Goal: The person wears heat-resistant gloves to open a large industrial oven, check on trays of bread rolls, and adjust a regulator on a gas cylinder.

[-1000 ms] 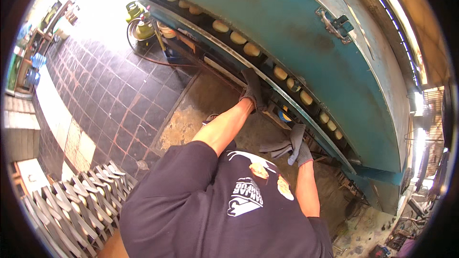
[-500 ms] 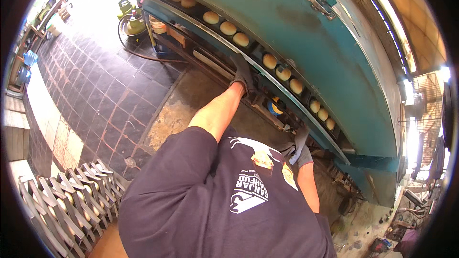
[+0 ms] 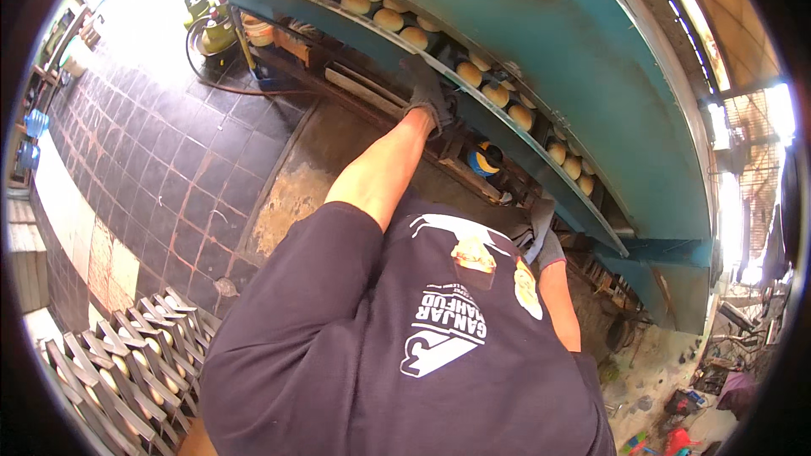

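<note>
Compared with half a second ago, the gloved left hand point(image 3: 425, 91) has reached further up, closed on the edge of the long teal metal oven tray point(image 3: 541, 171) holding round golden buns point(image 3: 389, 19), while the gloved right hand point(image 3: 543, 241) hangs lower, grip unclear.

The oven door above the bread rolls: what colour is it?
Teal blue, with worn, dusty patches; the oven door shows in the head view.

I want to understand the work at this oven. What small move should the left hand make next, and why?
Probably a short pull toward the body. The gloved left hand lies on the front edge of the long teal tray, beside the row of browned buns. The gloved right hand sits further along the same edge, so both seem placed to draw it out evenly.
</note>
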A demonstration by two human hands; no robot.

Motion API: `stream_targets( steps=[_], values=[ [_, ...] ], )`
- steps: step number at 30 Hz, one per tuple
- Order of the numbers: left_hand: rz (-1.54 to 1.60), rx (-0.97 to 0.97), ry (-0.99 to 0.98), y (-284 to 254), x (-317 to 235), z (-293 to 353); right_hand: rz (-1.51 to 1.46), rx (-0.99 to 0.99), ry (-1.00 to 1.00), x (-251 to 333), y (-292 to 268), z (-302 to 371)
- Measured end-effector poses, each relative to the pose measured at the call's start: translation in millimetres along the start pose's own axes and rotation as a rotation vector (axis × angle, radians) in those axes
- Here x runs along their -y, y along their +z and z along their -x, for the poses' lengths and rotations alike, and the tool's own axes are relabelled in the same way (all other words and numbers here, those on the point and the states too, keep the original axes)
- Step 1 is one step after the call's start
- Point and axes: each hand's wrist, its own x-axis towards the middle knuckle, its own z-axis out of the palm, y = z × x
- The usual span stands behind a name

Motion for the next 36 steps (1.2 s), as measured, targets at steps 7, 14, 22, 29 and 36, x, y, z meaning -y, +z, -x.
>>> stream_targets(
  steps=[7,14,22,29,36],
  values=[
    [0.037,-0.006,0.016,-3,11,7,0.043,-0.034,0.049,-34,-24,40],
    [0.024,-0.016,0.057,-2,7,12,0.076,-0.021,0.0,-26,-25,20],
    [0.006,-0.032,0.054,3,3,19,0.085,-0.029,-0.054,-1,-33,-24],
    [-0.032,-0.05,0.023,7,1,18,0.065,-0.049,-0.051,8,-35,-42],
    [-0.067,-0.104,-0.108,8,-8,26,0.036,-0.129,-0.048,33,-59,-91]
  ],
)
